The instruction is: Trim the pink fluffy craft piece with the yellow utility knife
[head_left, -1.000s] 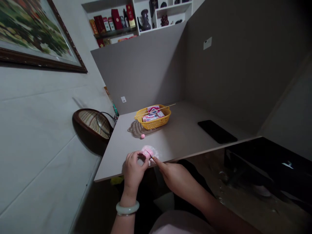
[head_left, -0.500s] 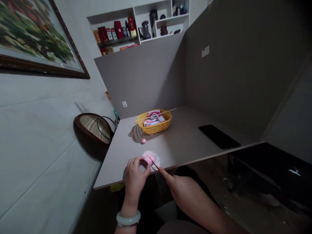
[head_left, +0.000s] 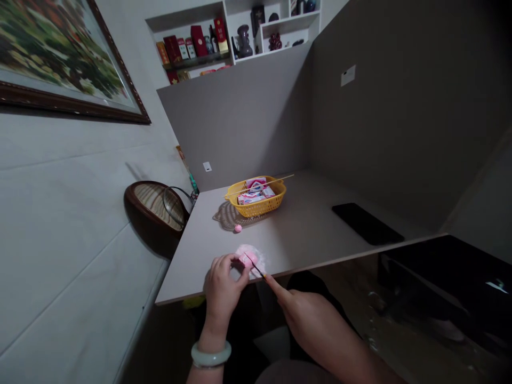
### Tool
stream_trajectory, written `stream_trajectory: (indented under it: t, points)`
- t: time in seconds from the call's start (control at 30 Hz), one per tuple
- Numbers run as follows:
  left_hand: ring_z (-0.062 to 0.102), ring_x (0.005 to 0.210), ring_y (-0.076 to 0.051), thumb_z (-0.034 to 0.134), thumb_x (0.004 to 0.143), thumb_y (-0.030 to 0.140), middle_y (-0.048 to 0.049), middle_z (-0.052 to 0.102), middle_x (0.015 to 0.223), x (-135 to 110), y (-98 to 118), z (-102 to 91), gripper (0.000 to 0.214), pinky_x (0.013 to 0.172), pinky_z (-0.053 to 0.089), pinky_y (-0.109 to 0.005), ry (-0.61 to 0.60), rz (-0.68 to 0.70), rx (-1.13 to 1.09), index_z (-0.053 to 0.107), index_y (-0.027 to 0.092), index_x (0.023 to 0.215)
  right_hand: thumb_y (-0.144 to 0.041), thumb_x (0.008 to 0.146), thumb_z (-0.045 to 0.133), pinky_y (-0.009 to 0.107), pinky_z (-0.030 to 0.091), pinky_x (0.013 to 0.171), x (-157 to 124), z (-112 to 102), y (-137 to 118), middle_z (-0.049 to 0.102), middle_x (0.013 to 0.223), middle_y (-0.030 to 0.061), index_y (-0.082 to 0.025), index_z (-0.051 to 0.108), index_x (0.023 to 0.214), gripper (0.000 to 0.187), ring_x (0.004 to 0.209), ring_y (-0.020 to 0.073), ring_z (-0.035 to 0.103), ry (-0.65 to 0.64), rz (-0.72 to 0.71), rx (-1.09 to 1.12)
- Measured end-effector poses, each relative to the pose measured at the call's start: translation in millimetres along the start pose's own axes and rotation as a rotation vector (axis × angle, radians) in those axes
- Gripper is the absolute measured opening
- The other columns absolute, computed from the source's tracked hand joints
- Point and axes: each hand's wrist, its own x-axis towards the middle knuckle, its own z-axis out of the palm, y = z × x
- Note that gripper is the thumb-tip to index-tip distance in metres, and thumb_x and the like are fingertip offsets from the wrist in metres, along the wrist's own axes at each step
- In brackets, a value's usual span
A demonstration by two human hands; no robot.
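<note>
Near the table's front edge, my left hand (head_left: pixel 224 285) has its thumb and fingers closed on the side of a small pink lump (head_left: pixel 249 259), perhaps soap. Under and around the lump lies a pale pink and white patch of shavings or wrapping (head_left: pixel 259 256); I cannot tell which. My right hand (head_left: pixel 298 306) grips a slim knife (head_left: pixel 256 268), its dark blade lying across the top of the lump. The knife's handle is hidden in my fingers. A small pink ball (head_left: pixel 238 229) rests farther back on the table.
A yellow basket (head_left: pixel 262 207) holding pink and white boxes stands toward the back, with a thin stick (head_left: pixel 276 180) across it. On the right of the table (head_left: pixel 192 266) lies a black flat slab (head_left: pixel 366 223). Grey panels (head_left: pixel 240 122) rise behind and to the right.
The whole view has shifted slightly. Both hands keep their hold, and the blade stays on the pink lump with little visible movement.
</note>
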Motion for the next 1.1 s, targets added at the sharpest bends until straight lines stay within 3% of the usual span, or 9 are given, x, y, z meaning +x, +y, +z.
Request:
stream_trajectory:
  t: [0.2, 0.43, 0.7, 1.1]
  points:
    - [0.062, 0.091, -0.024, 0.066, 0.084, 0.037, -0.0055, 0.068, 0.091, -0.3, 0.6, 0.4, 0.019, 0.080, 0.051, -0.037, 0.039, 0.006, 0.015, 0.062, 0.022, 0.094, -0.002, 0.082, 0.034, 0.026, 0.035, 0.049, 19.1, -2.8, -9.1, 0.075, 0.083, 0.0101, -0.013, 0.035, 0.151, 0.070, 0.061, 0.0181, 0.067, 0.014, 0.010, 0.015]
    - [0.061, 0.090, -0.024, 0.065, 0.085, 0.037, -0.0053, 0.067, 0.092, -1.6, -1.1, 0.9, 0.019, 0.080, 0.051, -0.037, 0.020, 0.023, 0.028, 0.062, 0.021, 0.095, -0.001, 0.081, 0.033, 0.028, 0.034, 0.048, -2.0, -3.6, -1.9, 0.075, 0.079, 0.0084, -0.014, 0.034, 0.152, 0.071, 0.058, 0.0204, 0.068, -0.025, 0.007, -0.003]
    - [0.063, 0.093, -0.025, 0.065, 0.085, 0.037, -0.0068, 0.068, 0.095, -2.9, 0.1, 4.1, 0.021, 0.081, 0.051, -0.038, 0.088, 0.062, 0.117, 0.061, 0.020, 0.098, -0.001, 0.083, 0.033, 0.028, 0.040, 0.055, 25.8, 2.5, -8.5, 0.075, 0.089, 0.0108, -0.013, 0.032, 0.152, 0.070, 0.072, 0.0219, 0.071, -0.064, 0.027, 0.051]
    - [0.063, 0.089, -0.024, 0.063, 0.086, 0.038, -0.0062, 0.068, 0.092, -2.9, -0.8, 3.9, 0.021, 0.078, 0.052, -0.036, 0.098, 0.087, 0.078, 0.061, 0.021, 0.098, 0.003, 0.071, 0.040, 0.029, 0.023, 0.043, 0.4, 20.8, -9.4, 0.071, 0.071, 0.0041, -0.012, 0.038, 0.149, 0.079, 0.050, 0.0173, 0.064, 0.060, 0.012, -0.052]
